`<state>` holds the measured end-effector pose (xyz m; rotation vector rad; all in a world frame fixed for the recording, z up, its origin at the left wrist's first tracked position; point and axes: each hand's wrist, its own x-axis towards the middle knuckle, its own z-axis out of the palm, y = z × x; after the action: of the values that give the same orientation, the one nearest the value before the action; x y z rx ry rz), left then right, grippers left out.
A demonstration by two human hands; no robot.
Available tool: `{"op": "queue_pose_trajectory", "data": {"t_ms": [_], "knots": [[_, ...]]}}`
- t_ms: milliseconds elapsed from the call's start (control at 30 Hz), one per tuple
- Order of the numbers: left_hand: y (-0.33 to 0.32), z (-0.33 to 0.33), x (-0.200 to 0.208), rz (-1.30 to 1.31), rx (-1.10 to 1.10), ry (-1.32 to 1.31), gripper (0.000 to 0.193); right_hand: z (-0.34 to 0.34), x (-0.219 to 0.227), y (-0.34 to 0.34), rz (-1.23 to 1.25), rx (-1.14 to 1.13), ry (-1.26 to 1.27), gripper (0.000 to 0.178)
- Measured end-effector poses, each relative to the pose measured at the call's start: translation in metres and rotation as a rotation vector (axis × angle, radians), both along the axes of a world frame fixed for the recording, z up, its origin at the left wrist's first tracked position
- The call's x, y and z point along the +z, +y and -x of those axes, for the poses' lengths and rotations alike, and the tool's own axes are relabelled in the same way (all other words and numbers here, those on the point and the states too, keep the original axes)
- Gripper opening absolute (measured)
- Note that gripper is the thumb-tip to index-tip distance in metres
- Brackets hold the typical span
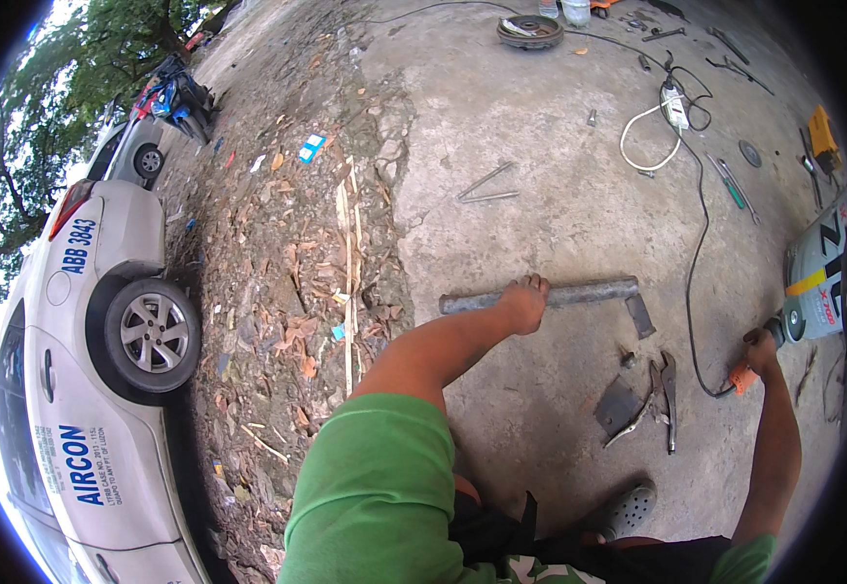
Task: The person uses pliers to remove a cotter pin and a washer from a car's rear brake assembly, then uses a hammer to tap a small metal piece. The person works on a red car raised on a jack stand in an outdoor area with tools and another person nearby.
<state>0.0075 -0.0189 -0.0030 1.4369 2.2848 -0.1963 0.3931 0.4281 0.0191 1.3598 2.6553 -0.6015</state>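
Note:
My left hand [525, 304] is closed over the middle of a long grey metal pipe [594, 292] lying on the concrete. At the pipe's right end a short flat metal strip [640, 317] sits at an angle; I cannot tell if it is joined. Off to the right, my right hand [759, 352] grips a corded power tool [742, 376] with an orange rear end and a black cable; its head is partly hidden beside the pail. Nearer to me are locking pliers [652, 399], a dark flat metal plate [619, 405] and a small metal piece [629, 359].
A pale plastic pail [817, 277] stands at the far right. The black cord [703, 224] runs to a white extension socket [674, 107]. Two metal rods [488, 185] lie ahead, a round metal part [530, 32] farther off. A parked car [102, 341] stands left, beyond leaf litter.

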Motion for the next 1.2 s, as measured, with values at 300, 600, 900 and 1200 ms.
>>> {"op": "queue_pose_trajectory", "data": {"t_ms": [300, 600, 900, 1200], "knots": [[0.000, -0.002, 0.011, -0.012, 0.022, -0.047, 0.062, 0.001, 0.005, -0.004, 0.005, 0.002, -0.002, 0.023], [-0.001, -0.003, 0.013, -0.004, 0.023, -0.034, 0.061, -0.006, -0.009, 0.007, -0.004, 0.013, 0.016, 0.027], [0.000, -0.001, 0.005, -0.004, -0.006, 0.026, 0.063, -0.005, -0.010, 0.008, -0.014, 0.010, 0.039, 0.025], [0.001, -0.002, 0.016, 0.056, 0.005, -0.028, 0.064, -0.004, -0.016, 0.013, 0.006, 0.017, 0.026, 0.025]]}}
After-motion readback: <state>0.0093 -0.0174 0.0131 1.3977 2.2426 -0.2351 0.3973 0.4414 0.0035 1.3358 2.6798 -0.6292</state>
